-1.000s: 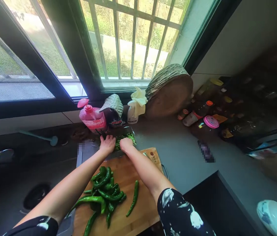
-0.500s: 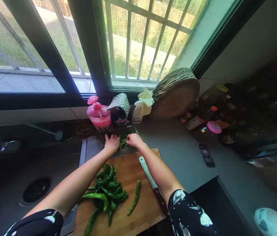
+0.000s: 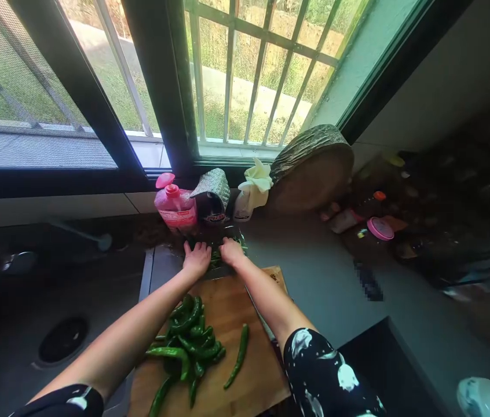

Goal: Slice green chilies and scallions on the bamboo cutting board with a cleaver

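Left hand [image 3: 196, 259] and right hand [image 3: 231, 252]: both lie palm-down, fingers loosely curled, at the far edge of the cutting board [image 3: 227, 301], pressed side by side on the chopped green bits [image 3: 219, 255]. Can't tell whether either grip has actually closed on any; fingertips are hidden in the pile.

Handling call: the bits look light, loose, damp and soft, so they would scatter easily. Best gathered by cupping from both sides, not pinched.

Whole green peppers [image 3: 188, 341] are heaped on the near half of the board, one pepper [image 3: 237, 355] apart to the right. They look smooth and bendy; take them at the stem end.

A knife [image 3: 259, 315] lies on the board, mostly under the right forearm.

Behind the hands on the tabletop [image 3: 323, 272]: a pink bottle [image 3: 174, 205] and a round wooden block [image 3: 310, 168].
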{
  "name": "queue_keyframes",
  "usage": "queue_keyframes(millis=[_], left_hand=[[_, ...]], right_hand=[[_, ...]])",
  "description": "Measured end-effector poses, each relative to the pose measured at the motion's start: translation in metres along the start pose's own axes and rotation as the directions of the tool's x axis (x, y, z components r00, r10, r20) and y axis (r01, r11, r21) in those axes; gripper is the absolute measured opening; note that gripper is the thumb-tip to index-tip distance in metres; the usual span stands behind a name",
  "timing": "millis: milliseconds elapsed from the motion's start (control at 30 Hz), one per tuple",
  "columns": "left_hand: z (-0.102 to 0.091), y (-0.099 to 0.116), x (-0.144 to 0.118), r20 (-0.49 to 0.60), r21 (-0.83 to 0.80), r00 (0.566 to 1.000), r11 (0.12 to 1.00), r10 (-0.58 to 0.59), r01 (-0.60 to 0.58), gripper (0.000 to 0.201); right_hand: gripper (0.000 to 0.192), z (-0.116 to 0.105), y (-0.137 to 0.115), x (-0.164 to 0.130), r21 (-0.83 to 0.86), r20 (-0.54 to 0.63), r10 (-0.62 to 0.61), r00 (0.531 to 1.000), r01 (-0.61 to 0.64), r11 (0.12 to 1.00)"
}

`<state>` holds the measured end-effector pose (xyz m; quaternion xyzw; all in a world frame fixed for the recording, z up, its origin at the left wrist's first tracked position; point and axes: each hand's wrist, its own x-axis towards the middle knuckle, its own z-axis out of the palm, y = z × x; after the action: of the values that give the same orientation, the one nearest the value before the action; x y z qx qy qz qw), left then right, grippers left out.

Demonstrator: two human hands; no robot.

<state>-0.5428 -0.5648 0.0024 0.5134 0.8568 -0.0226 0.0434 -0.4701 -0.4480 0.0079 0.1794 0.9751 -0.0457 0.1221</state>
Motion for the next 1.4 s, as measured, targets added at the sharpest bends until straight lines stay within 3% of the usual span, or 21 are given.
queue_keyframes(millis=[200, 300, 500, 533, 667, 800, 967, 1100, 1300, 1400], left_hand=[[0.001, 0.002, -0.003, -0.050, 0.026, 0.999, 1.000, 0.004, -0.002, 0.032], [-0.001, -0.001, 0.004, -0.025, 0.050, 1.000, 0.999, 0.013, -0.012, 0.032], [-0.011, -0.016, 0.031, 0.209, 0.056, 0.968, 0.987, 0.136, -0.151, 0.018], [-0.013, -0.017, 0.036, 0.244, 0.065, 0.959, 0.984, 0.146, -0.166, 0.023], [-0.019, -0.017, 0.048, 0.329, 0.086, 0.933, 0.979, 0.145, -0.183, 0.050], [-0.023, -0.015, 0.059, 0.362, 0.117, 0.923, 0.976, 0.128, -0.181, 0.049], [-0.028, -0.018, 0.070, 0.438, 0.084, 0.896, 0.990, 0.066, -0.114, 0.057], [-0.026, -0.020, 0.064, 0.386, 0.072, 0.916, 0.987, 0.107, -0.146, 0.067], [-0.014, -0.021, 0.043, 0.226, 0.078, 0.963, 0.983, 0.146, -0.168, 0.046], [-0.014, -0.024, 0.044, 0.247, 0.050, 0.960, 0.988, 0.133, -0.149, 0.036]], right_hand=[[0.031, -0.003, 0.014, -0.008, 0.009, -0.040, 0.089, 0.995, -0.089, 0.996], [0.026, -0.004, 0.020, -0.014, 0.016, -0.056, 0.121, 0.991, -0.121, 0.993], [0.025, 0.001, 0.023, -0.028, 0.090, -0.114, 0.088, 0.990, -0.078, 0.993], [0.024, 0.004, 0.022, -0.030, 0.095, -0.108, 0.081, 0.991, -0.071, 0.993], [0.029, 0.014, 0.014, -0.039, 0.100, -0.048, -0.038, 0.998, 0.043, 0.994], [0.033, 0.019, 0.012, -0.047, 0.062, -0.017, -0.204, 0.979, 0.205, 0.977], [0.032, 0.015, 0.013, -0.049, 0.056, 0.010, -0.219, 0.976, 0.218, 0.974], [0.031, 0.010, 0.006, -0.039, 0.084, 0.051, -0.132, 0.990, 0.127, 0.988], [0.025, 0.004, -0.012, -0.015, 0.098, 0.127, -0.034, 0.991, 0.021, 0.995], [0.027, 0.002, -0.015, -0.008, 0.094, 0.189, 0.012, 0.982, -0.030, 0.995]])
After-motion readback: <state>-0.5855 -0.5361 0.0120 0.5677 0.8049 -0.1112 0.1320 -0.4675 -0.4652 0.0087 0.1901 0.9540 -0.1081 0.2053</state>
